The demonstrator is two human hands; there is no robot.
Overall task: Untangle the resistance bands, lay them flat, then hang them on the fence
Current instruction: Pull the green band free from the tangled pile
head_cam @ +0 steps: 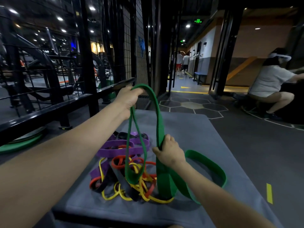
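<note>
Resistance bands (130,170) lying heaped on the grey table (197,132), purple, red, yellow and black loops knotted together. Wide green band (158,116) being lifted out of the heap, arching up between both hands. Left hand (129,100) raised over the far edge of the table, fingers (137,92) curling round the top of the green arch, with a narrower green band (135,162) also hanging from this grip down into the tangle. Right hand (169,153) lower and nearer, fingers wrapping round the wide green band's descending strand, thumb on the left side. Rest of that band trailing right across the table in a flat loop. Black fence (69,102) standing just left of the table. Seated person (271,83) leaning forward at far right. Green plate (19,143) lying on the floor at left.
</note>
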